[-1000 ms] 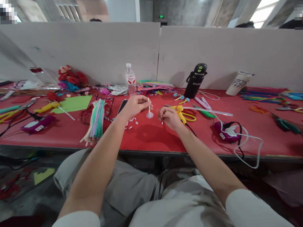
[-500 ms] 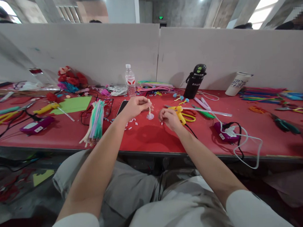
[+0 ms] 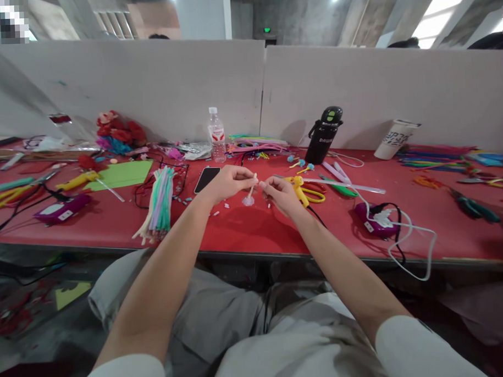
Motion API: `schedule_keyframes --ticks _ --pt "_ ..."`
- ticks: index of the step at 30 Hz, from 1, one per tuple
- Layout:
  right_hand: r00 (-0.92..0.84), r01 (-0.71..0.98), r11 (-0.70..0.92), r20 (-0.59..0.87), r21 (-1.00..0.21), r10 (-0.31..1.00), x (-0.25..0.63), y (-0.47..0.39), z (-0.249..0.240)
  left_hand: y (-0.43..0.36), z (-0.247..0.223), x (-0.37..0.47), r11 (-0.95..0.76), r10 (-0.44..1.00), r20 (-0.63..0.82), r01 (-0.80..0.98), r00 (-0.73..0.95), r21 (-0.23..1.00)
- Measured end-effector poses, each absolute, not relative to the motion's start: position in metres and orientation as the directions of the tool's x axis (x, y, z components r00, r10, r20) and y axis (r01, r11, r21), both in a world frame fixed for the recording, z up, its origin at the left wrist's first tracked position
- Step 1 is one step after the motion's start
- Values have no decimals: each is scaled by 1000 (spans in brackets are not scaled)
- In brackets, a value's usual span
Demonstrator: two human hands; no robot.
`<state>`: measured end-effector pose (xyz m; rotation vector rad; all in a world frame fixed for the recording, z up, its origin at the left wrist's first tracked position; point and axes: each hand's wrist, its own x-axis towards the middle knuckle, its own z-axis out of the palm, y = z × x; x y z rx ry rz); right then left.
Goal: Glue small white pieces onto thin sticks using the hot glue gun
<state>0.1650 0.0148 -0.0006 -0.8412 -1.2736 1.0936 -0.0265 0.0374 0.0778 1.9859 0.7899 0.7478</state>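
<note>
Head view: see red table (image 3: 236, 233) beneath the fingers; bundle (image 3: 161, 202) left of the left ones; flask (image 3: 321, 139) beyond the right ones. See left hand (image 3: 230, 185), fingertips pinching; right hand (image 3: 281, 194) just beside, fingertips pressed together. Cannot tell whether on anything. See glue gun (image 3: 300, 189) right of both; tufted stem (image 3: 248, 200) tilted, tuft down, in the left pinch; white bits (image 3: 227, 206) below.

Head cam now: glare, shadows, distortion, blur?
All head view: window at upper right nearly blown out; soft shadow on the partition beside the black flask; white cup leans outward, likely wide-angle distortion; top-left corner pixelated; tufted piece in the left hand looks soft; right hand detail too small to tell whether it holds anything.
</note>
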Motion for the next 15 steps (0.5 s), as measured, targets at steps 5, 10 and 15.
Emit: schedule_keyframes --ticks 5,10,15 --pt "-15 -110 309 312 -945 950 166 17 -4 38 77 -25 -444 754 184 282 630 851" --pt "-10 -72 330 332 -941 943 168 19 -7 38 76 -24 -445 765 169 320 622 837" --pt "-28 -77 327 330 -942 943 168 20 -8 37 75 -25 -467 734 171 306 657 830"
